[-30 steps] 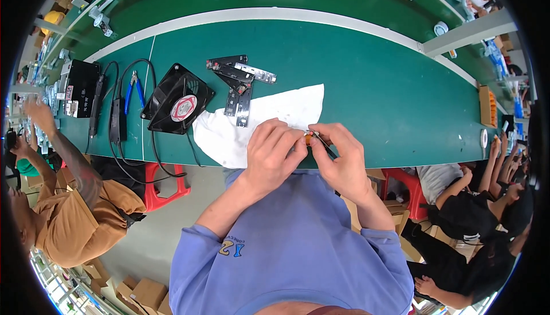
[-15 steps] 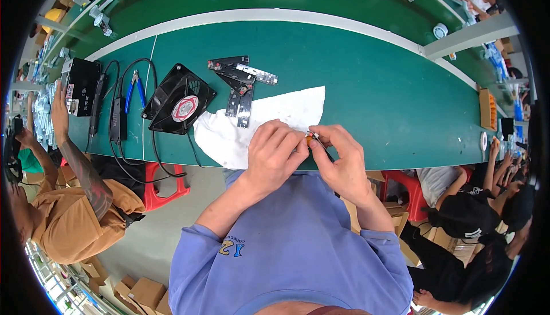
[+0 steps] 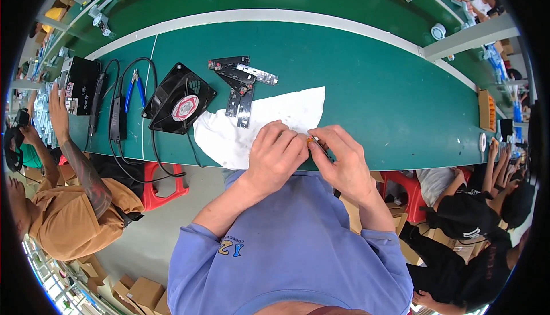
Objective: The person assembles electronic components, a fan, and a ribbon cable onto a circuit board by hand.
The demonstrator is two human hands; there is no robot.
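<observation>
My left hand [image 3: 276,153] and my right hand [image 3: 338,157] meet at the near edge of the green table [image 3: 366,80], over a white cloth [image 3: 275,117]. Between their fingertips they pinch a small orange-tipped part [image 3: 310,140]; most of it is hidden by the fingers. Several black and silver metal strips [image 3: 240,83] lie fanned out just beyond the cloth. A black square fan [image 3: 179,98] with a red and white centre label rests to the left of the cloth.
Left of the fan lie blue-handled pliers [image 3: 135,87], black cables, a black adapter [image 3: 118,126] and a black box [image 3: 80,83]. A person in an orange shirt [image 3: 69,212] sits at my left, reaching onto the table. Other people sit at the right. A red stool [image 3: 163,192] stands below.
My hands stay together on the small part, with only slight finger shifts. The person at the left has raised an arm toward the table's edge.
</observation>
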